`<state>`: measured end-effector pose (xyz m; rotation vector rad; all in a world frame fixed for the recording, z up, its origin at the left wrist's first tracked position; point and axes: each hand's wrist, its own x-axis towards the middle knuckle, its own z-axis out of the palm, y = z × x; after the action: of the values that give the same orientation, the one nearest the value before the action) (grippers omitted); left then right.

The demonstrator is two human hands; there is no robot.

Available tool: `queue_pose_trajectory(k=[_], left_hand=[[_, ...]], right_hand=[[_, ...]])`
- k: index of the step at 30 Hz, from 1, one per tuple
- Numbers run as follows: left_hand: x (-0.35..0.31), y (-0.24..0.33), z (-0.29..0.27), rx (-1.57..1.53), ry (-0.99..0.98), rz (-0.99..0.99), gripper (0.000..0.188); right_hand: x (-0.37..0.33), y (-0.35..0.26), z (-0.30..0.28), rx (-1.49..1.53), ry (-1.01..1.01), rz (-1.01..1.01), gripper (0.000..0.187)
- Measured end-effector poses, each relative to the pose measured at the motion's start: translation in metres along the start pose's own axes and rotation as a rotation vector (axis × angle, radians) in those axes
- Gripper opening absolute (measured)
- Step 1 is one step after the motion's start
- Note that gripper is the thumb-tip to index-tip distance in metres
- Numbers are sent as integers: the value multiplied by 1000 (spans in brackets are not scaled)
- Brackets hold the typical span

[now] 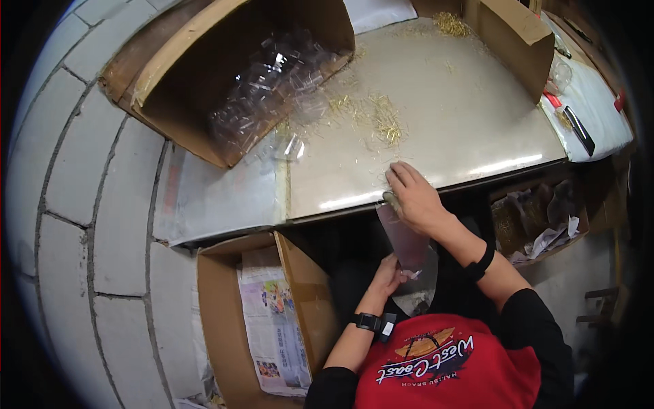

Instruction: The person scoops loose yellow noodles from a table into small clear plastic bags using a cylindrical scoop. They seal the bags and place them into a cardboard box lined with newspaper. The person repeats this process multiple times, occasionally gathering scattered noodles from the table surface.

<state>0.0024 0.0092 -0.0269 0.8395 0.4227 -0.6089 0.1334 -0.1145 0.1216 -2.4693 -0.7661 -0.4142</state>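
Observation:
In front of my body, below the table's near edge, a pinkish-purple see-through piece (pixel 410 244) is tilted, wider at its upper end and narrower low down. My left hand (pixel 388 274) is closed around its lower end, where a bright clear bit shows. My right hand (pixel 414 198) is over its upper end, the fingers stretched toward the table edge and the thumb apart from them. A greyish covering shows on one of its digits. Thin gold wire pieces (pixel 387 121) lie on the table (pixel 470 129) just beyond my right fingertips.
A tipped cardboard box (pixel 184 65) with clear plastic pieces (pixel 272 82) stands at the table's left. More gold wires (pixel 449 24) lie at the back. A newspaper-lined box (pixel 300 279) is below left, another box (pixel 538 218) below right. A dark-handled tool (pixel 579 131) lies far right.

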Motion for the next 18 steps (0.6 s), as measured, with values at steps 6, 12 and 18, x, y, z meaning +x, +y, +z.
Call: queue_pose_trajectory(k=[6,12,18], left_hand=[[-13,-3,5,-164,-221,-14,80],[-25,-1,30,-12,-80,100,70],[-10,-6,17,22,-49,26,57]], right_hand=[[18,29,-14,76,-34,66,39],[-32,-12,-9,-80,42,14,42],[-39,-20,-53,126,-50,-24,30]])
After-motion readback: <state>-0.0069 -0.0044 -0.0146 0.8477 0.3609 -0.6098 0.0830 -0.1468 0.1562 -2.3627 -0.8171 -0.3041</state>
